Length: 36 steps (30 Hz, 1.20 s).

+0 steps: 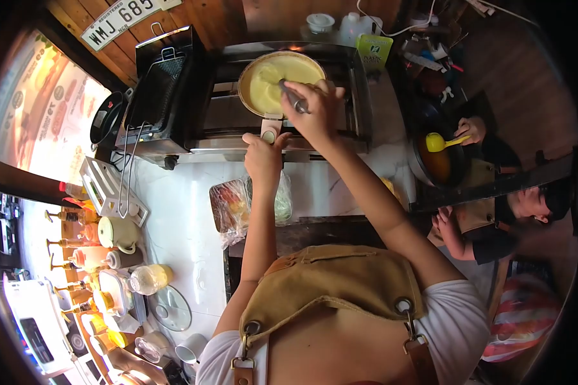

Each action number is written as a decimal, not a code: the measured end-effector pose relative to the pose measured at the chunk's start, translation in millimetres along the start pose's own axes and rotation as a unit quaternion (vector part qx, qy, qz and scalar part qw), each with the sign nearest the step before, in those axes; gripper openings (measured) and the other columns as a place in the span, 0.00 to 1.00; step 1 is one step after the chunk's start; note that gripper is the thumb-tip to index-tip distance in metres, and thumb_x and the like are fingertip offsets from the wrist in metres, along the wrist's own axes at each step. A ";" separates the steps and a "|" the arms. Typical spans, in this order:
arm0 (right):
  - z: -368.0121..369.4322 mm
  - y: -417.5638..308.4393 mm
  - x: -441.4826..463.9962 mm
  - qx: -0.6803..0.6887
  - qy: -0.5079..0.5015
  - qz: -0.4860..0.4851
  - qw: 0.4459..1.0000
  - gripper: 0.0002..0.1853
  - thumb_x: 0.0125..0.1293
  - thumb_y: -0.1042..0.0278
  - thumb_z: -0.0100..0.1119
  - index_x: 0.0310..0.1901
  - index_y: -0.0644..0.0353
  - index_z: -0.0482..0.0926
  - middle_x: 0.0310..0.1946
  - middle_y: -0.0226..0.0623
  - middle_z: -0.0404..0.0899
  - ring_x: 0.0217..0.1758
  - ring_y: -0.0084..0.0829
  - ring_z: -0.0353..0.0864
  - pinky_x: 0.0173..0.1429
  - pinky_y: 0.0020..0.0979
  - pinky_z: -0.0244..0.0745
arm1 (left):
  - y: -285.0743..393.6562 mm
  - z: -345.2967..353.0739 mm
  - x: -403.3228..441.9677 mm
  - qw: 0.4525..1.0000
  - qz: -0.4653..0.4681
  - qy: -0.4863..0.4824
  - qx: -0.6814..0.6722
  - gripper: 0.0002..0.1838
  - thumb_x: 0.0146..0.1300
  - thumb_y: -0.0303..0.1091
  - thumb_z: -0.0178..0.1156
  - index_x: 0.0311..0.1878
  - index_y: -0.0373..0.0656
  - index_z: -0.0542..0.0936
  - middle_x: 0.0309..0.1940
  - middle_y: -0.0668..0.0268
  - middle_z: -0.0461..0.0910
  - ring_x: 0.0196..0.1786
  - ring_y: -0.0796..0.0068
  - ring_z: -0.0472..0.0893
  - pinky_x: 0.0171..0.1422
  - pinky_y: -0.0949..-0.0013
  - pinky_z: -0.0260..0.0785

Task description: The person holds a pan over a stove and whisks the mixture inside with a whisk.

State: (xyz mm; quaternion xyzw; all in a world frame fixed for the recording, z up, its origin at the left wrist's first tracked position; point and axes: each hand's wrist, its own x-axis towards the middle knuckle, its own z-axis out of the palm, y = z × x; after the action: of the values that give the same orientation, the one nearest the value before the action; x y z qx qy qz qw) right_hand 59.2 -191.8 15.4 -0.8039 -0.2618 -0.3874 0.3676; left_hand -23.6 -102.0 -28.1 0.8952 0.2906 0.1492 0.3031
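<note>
A round pan [245, 96] with pale yellow liquid [258, 86] sits on the stove [205, 109]. My left hand [264, 154] is closed round the pan's light-coloured handle [271, 126], near the stove's front edge. Over the right side of the pan, my right hand [315, 109] grips the grey handle of a whisk [295, 99], whose wire end is in the liquid. Below my left hand, plastic-wrapped containers of food [231, 205] lie on the white counter [173, 199], partly behind my left forearm.
A black grill [160, 90] adjoins the stove's left side. Bottles [87, 256], a jar [151, 279] and a glass lid [170, 308] line the left counter. At right, another person's hand [472, 128] holds a yellow ladle [438, 142] over a dark pan [424, 168].
</note>
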 end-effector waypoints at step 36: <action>-12.4 17.5 -0.2 0.041 -0.047 -0.042 0.997 0.09 0.46 0.63 0.65 0.33 0.48 0.82 0.24 0.21 0.80 0.30 0.23 0.73 0.43 0.32 0.53 | 2.5 -1.9 -1.2 1.000 0.002 0.004 -0.007 0.37 0.47 0.59 0.64 0.36 0.33 0.59 0.24 0.44 0.77 0.32 0.44 0.79 0.35 0.55 0.72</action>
State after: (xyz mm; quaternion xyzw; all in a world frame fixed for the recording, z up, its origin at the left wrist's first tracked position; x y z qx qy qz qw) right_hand 66.0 -212.0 13.7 -0.7939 -0.3282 -0.3529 0.3708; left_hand -24.3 -103.5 -25.2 0.8932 0.2886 0.1552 0.3080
